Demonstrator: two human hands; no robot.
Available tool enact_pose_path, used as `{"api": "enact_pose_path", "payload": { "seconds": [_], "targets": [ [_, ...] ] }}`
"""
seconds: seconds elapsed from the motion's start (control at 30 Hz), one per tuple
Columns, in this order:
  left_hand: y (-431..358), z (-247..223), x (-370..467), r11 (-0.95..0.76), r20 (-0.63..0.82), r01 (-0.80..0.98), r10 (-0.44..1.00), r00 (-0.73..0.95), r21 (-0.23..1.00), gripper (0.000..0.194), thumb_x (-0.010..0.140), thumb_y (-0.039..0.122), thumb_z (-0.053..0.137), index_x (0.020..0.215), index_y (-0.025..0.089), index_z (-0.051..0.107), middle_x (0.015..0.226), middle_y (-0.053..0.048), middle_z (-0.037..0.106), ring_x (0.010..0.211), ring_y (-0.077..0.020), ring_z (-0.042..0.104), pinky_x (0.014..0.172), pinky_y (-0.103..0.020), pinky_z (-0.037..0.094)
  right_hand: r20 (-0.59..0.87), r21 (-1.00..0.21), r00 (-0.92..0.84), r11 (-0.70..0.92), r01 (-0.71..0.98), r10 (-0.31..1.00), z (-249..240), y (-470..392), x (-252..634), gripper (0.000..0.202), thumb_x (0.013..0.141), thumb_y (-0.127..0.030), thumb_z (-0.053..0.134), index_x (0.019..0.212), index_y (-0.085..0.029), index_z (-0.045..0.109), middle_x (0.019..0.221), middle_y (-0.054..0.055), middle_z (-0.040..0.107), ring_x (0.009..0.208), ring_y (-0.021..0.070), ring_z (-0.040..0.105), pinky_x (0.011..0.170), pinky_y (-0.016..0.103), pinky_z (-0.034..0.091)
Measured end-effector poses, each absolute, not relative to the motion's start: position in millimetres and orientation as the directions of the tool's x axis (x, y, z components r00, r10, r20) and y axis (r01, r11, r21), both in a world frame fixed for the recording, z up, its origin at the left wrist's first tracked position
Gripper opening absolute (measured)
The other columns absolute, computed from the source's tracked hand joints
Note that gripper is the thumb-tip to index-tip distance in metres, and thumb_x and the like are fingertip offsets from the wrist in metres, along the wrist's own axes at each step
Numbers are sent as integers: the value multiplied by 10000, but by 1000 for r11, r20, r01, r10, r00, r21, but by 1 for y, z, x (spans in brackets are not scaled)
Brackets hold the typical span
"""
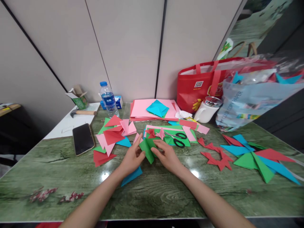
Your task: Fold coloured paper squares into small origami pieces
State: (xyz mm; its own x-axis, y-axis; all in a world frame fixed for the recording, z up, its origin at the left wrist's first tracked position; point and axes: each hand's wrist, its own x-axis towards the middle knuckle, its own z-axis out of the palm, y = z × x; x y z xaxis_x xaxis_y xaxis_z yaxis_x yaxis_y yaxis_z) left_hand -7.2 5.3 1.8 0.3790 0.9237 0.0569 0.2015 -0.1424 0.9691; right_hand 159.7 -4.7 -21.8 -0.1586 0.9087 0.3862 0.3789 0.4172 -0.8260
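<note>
Both of your hands are holding one green folded paper (147, 148), which is standing between them with a crease along its middle, over the table (154, 202). Your left hand (133, 155) is pinching the left side between thumb and fingers, and your right hand (166, 155) is pinching the right side in the same manner.

Just beneath your left wrist, a blue paper piece (132, 176) is lying on the table. To the left of your left hand, red paper pieces (113, 137) are overlapping with pink and green ones, and farther left a phone (83, 139) is lying with its dark screen up. Just beyond your right hand, scissors (175, 140) with black handles are resting on papers.

Straight ahead of both hands, a blue folded paper (158, 108) is lying on a pink paper stack (140, 109). To the right of your right hand, a red pointed ring (217, 162) is lying flat, and beyond it a white mug (206, 111) is standing before a red bag (187, 90).
</note>
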Motion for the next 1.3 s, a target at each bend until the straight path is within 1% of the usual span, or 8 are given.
{"api": "enact_pose_path", "payload": {
  "seconds": [0.2, 0.33, 0.47, 0.57, 0.87, 1.0, 1.17, 1.3],
  "targets": [
    [8, 4, -9, -171, 97, 333, 969, 228, 927, 683, 729, 210, 536, 1361, 112, 295, 574, 34, 508, 480, -127, 419, 484, -228, 379, 364, -848, -156, 396, 353, 918, -21, -6, 159, 133, 795, -244, 532, 846, -193, 643, 1026, 88, 588, 967, 221, 548, 828, 353, 435],
    [11, 3, -11, -137, 78, 201, 959, 273, 970, 492, 733, 207, 550, 1220, 166, 495, 720, -9, 611, 556, -129, 505, 526, -228, 420, 167, -974, -38, 171, 151, 985, -21, -3, 159, 243, 704, -344, 620, 556, -181, 517, 655, 13, 572, 651, 166, 545, 593, 286, 452],
    [13, -1, -13, 32, -12, -55, 947, 321, 998, 291, 702, 233, 622, 978, 138, 634, 779, -37, 657, 666, -148, 591, 609, -246, 468, -142, -947, -92, -162, -278, 986, -12, -3, 158, 268, 593, -357, 715, 700, -190, 536, 578, -41, 544, 509, 118, 517, 490, 252, 457],
    [16, 0, -15, 184, -103, -221, 937, 334, 958, 247, 658, 236, 671, 880, 130, 641, 752, -37, 668, 623, -154, 609, 596, -280, 491, -133, -899, -103, -164, -406, 986, -6, -5, 160, 335, 596, -304, 721, 862, -250, 525, 749, -30, 594, 584, 126, 565, 477, 246, 495],
    [21, 7, -19, 331, -205, -315, 906, 371, 890, 284, 621, 171, 720, 883, 121, 620, 745, -39, 688, 615, -128, 631, 604, -237, 510, 166, -986, -361, 155, -61, 918, -8, -7, 168, 264, 697, -286, 670, 955, -235, 670, 1119, 47, 510, 1007, 200, 533, 782, 317, 501],
    [18, 6, -19, 310, -162, -284, 881, 444, 907, 394, 651, 192, 716, 1018, 141, 585, 811, -48, 692, 664, -143, 648, 590, -226, 509, 249, -942, -318, 305, 140, 915, -7, -9, 165, 223, 650, -311, 723, 850, -214, 713, 917, 37, 584, 872, 180, 562, 764, 296, 462],
    [14, 6, -16, 332, -114, -268, 793, 598, 905, 392, 759, 360, 618, 1071, 130, 560, 887, -118, 685, 741, -215, 669, 637, -324, 534, 260, -941, -59, 267, 206, 964, -15, -6, 161, 258, 724, -347, 629, 544, -162, 618, 551, -16, 536, 545, 120, 487, 535, 240, 392],
    [10, 4, -14, 267, 21, -333, 750, 661, 904, 588, 654, 472, 673, 1121, 141, 539, 1066, -162, 629, 900, -269, 638, 764, -386, 518, 220, -968, 66, 210, 139, 973, -20, -5, 157, 188, 689, -339, 654, 667, -166, 582, 598, -24, 548, 545, 120, 489, 511, 230, 389]
  ]
}}
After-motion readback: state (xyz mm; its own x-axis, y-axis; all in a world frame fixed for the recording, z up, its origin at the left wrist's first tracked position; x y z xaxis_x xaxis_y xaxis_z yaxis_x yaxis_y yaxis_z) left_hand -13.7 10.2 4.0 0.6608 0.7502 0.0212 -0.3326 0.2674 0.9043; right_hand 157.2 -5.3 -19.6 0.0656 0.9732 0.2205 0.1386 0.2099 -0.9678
